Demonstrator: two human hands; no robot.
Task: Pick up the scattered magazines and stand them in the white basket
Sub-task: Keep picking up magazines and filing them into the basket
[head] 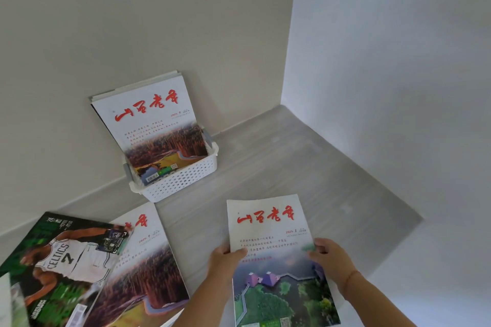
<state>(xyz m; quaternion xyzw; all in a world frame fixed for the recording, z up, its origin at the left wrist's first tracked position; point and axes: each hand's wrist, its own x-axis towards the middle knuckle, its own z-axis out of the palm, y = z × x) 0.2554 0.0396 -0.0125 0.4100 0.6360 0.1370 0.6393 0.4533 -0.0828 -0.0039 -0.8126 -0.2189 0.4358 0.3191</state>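
Both hands on one magazine (279, 255) with a white cover, red title and a green landscape below, near the front of the floor (305, 167) patch between the two walls. Left hand (225, 260) curled over the left edge, thumb on the cover, other fingers hidden beneath; right hand (332, 255) closed likewise on the right edge, a thin band at the wrist. Hard to tell whether lifted or flat on the floor. White basket (183, 180) well apart, pushed into the back against the beige wall (132, 21), already carrying several magazines upright, the front one (156, 125) leaning back on the wall. Left to collect: a matching red-title issue (148, 268) flat at the near left, partly covered by a basketball magazine (58, 265) overlapping its left side. Likely risks from here: thin glossy pages sagging or fanning open if gripped at the edges only; the bottom edge catching on the basket's front rim instead of dropping inside; the leaning stack tipping forward when nudged, or the light basket sliding along the wall under a push. Safest judged course: a firm two-sided hold, spine down, slotted in front of the standing issue.
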